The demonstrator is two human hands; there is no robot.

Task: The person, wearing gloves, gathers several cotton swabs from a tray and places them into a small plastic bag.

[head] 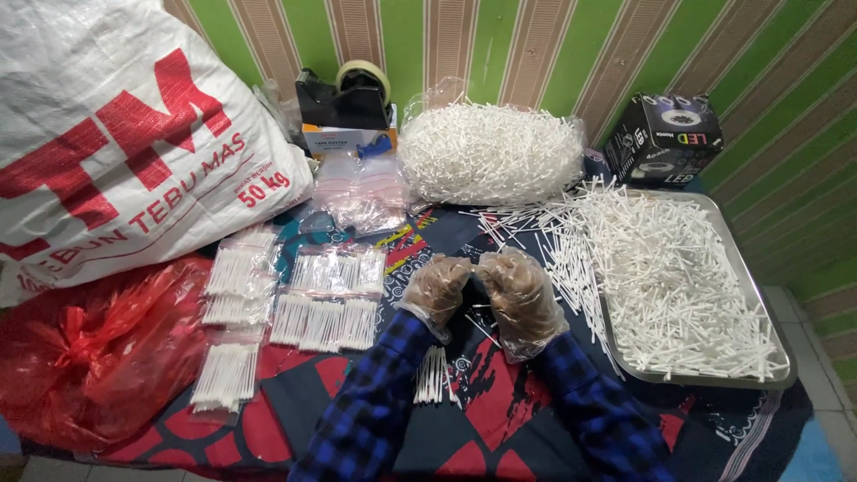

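Left hand (436, 287) and right hand (520, 293), gloved, curled fists touching at centre; contents not discernible | small bundle of white sticks (432, 377) lies below left wrist | steel tray (755, 295) of sticks right | filled packets (326, 308) left, plastic bag (489, 153) behind.

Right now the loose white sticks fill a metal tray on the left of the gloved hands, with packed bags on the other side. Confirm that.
Not quite: the head view shows the metal tray of loose white sticks on the right of the gloved hands. The packed bags lie on the left.
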